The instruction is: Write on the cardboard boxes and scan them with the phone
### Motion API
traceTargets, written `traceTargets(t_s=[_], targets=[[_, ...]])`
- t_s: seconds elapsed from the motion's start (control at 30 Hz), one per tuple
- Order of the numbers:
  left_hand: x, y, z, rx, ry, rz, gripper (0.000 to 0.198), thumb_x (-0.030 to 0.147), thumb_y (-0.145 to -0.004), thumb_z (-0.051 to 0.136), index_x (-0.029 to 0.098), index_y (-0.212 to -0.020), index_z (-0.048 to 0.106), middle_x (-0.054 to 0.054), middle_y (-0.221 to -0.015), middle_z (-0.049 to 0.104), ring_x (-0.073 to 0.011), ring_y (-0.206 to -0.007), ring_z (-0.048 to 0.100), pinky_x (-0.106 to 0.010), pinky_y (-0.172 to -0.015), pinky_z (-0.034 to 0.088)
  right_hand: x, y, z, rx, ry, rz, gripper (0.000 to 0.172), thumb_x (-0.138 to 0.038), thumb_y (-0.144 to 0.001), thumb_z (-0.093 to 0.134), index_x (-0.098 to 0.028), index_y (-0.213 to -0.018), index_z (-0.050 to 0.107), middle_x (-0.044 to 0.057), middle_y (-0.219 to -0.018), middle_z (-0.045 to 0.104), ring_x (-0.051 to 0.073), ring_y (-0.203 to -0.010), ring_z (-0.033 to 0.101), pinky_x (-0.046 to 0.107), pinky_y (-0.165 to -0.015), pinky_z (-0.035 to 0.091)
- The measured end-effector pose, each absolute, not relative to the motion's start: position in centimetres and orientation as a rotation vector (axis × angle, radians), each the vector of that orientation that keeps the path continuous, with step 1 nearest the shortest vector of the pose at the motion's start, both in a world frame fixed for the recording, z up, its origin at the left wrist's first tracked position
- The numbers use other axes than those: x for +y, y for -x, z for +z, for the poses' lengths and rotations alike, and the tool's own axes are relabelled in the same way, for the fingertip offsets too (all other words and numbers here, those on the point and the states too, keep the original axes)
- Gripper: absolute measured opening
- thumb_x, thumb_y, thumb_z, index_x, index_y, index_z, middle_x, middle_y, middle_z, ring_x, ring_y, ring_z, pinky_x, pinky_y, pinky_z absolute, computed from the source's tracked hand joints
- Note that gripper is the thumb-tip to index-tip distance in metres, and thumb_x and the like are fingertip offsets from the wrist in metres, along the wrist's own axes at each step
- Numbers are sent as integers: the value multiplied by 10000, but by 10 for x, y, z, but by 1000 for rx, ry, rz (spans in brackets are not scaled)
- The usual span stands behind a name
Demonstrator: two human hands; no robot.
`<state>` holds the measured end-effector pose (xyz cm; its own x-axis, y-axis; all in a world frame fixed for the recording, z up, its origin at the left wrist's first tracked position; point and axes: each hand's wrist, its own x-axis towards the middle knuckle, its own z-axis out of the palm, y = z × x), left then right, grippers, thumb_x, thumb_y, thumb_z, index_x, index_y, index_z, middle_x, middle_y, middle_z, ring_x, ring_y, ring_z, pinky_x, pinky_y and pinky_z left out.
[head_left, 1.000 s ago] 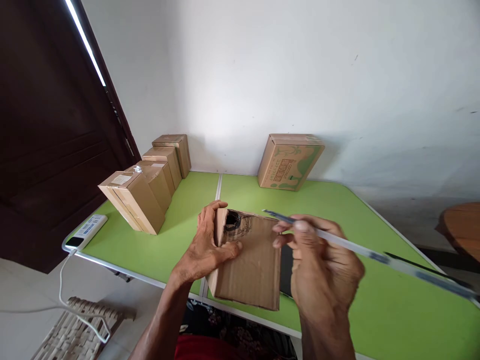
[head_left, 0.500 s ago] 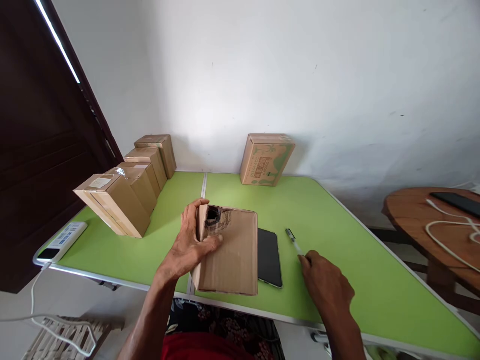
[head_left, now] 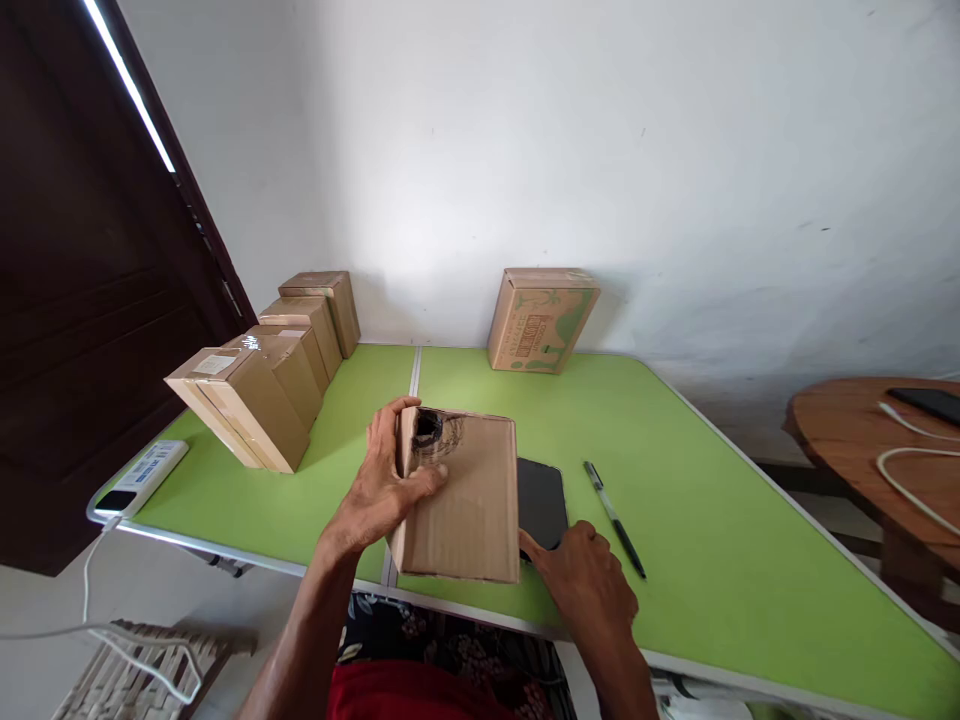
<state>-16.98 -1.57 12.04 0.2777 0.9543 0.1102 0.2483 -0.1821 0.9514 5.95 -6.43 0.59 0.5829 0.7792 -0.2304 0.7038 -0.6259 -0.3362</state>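
Observation:
A brown cardboard box (head_left: 469,510) is tilted up near the front of the green table, with a dark hole and scribbled black marks at its upper left corner. My left hand (head_left: 394,480) grips its left side, thumb on the face and fingers round the edge. Just right of the box is my right hand (head_left: 589,580), its thumb reaching to the box's edge and its other fingers bent and apart from the thumb. Beneath lies a dark tablet (head_left: 544,495), partly hidden by box and hand. A black pen (head_left: 615,520) rests to the right.
Several cardboard boxes (head_left: 270,380) stand in a row at the left. Another box with green print (head_left: 541,325) stands by the wall. A white power strip (head_left: 142,480) lies at the left edge. A round wooden table (head_left: 840,430) with a cable is at the right.
My right hand has let go of the pen, which now lies on the table, and has moved left to the box's edge. My left hand still holds the box.

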Motion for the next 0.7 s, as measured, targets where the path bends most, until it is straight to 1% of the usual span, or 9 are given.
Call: traceTargets(t_s=[0.07, 0.1, 0.17, 0.23, 0.3, 0.37, 0.47, 0.57, 0.7], targets=[[-16, 172, 118, 1116, -1623, 989, 739, 402, -798, 699, 270, -1471, 425, -122, -1456, 527, -394, -1421, 444, -582, -1189, 364, -61, -70, 4, -1212, 2570, 632, 742, -620, -949, 605, 41, -1287, 618, 352, -1213, 699, 488, -1113, 712, 550, -842, 588], [-16, 173, 117, 1111, -1617, 1000, 740, 395, -795, 701, 270, -1469, 424, -121, -1455, 526, -394, -1421, 442, -580, -1190, 361, -61, -74, 2, -1202, 2543, 672, 745, -622, -934, 610, 36, -1283, 629, 353, -1209, 710, 491, -1116, 718, 547, -860, 587], [-16, 174, 117, 1101, -1607, 1013, 741, 385, -791, 697, 266, -1469, 423, -122, -1448, 523, -394, -1418, 443, -577, -1190, 360, -62, -81, -3, -1214, 2487, 718, 698, -594, -913, 608, 8, -1264, 659, 337, -1216, 731, 481, -1166, 715, 532, -936, 574], [-16, 174, 117, 1095, -1600, 1007, 751, 386, -788, 693, 260, -1475, 417, -123, -1437, 520, -397, -1413, 446, -578, -1186, 364, -68, -84, -11, -1189, 2386, 772, 634, -572, -890, 606, -47, -1235, 684, 281, -1190, 768, 438, -1136, 742, 498, -965, 577], [-16, 176, 117, 1100, -1591, 996, 757, 390, -790, 690, 260, -1483, 414, -120, -1434, 522, -397, -1410, 450, -579, -1189, 362, -78, -85, -19, -986, 2125, 938, 619, -598, -819, 683, -108, -1197, 698, 211, -1142, 804, 396, -1030, 778, 467, -885, 619], [-16, 178, 116, 1101, -1583, 994, 750, 399, -801, 690, 267, -1485, 415, -116, -1436, 534, -395, -1407, 459, -577, -1192, 364, -88, -84, -20, -681, 1752, 1129, 662, -598, -690, 843, -158, -1164, 702, 148, -1108, 822, 358, -968, 788, 423, -790, 649], [-13, 183, 112, 1071, -1576, 1018, 725, 417, -827, 689, 273, -1485, 422, -113, -1412, 567, -393, -1400, 474, -580, -1186, 383, -101, -79, -1, -397, 1366, 1255, 722, -460, -535, 1024, -201, -1127, 703, 90, -1054, 832, 315, -934, 796, 370, -760, 668], [-11, 187, 109, 1055, -1559, 1038, 705, 405, -838, 697, 268, -1479, 438, -109, -1373, 599, -395, -1396, 486, -584, -1180, 405, -109, -67, 37, -313, 1210, 1279, 700, -398, -524, 1063, -212, -1106, 722, 84, -1030, 832, 303, -875, 810, 388, -756, 687], [-12, 186, 110, 1041, -1551, 1058, 691, 391, -844, 714, 263, -1475, 464, -98, -1368, 614, -381, -1379, 515, -564, -1174, 436, -118, -39, 81, -374, 1025, 1421, 561, -428, -649, 1027, -230, -1090, 744, 126, -1078, 830, 314, -841, 817, 437, -730, 688]])
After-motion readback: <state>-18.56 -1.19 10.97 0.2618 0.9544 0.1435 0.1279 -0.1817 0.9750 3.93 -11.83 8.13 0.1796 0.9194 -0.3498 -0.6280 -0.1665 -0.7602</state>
